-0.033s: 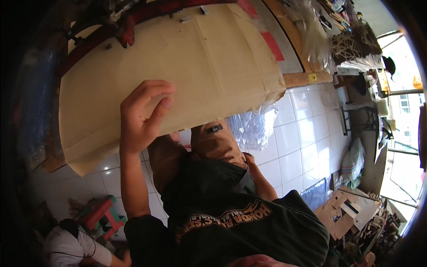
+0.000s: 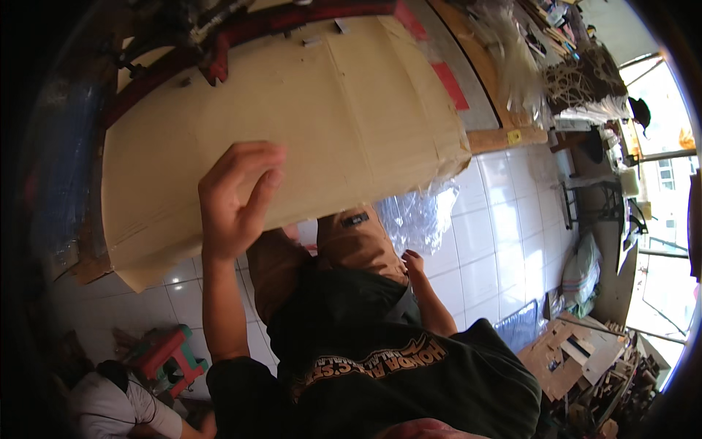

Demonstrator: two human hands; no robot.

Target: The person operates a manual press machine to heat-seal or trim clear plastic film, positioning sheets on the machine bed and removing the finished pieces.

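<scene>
My left hand (image 2: 238, 199) hovers over or rests lightly at the near edge of a table covered with brown paper (image 2: 292, 110); contact is unclear. Its fingers curve loosely, the thumb stands apart, and nothing is in it. Low beside my thigh in brown trousers (image 2: 362, 245), my right hand (image 2: 414, 261) hangs with loosely bent fingers and nothing visible in it. A red metal clamp-like frame (image 2: 216, 66) crosses the far left of the paper. Small metal pieces (image 2: 312, 42) lie near the far edge.
Clear plastic sheeting (image 2: 420, 218) hangs under the table's right end. A wooden bench edge (image 2: 504, 139) adjoins it. Wood scraps (image 2: 585, 366) and a sack (image 2: 581, 271) lie at right. A red and green stool (image 2: 172, 358) and another person (image 2: 128, 406) are lower left.
My right hand has come slightly away from my thigh, and its fingers show more. The table sits a little lower in the picture. My left hand keeps its curved pose.
</scene>
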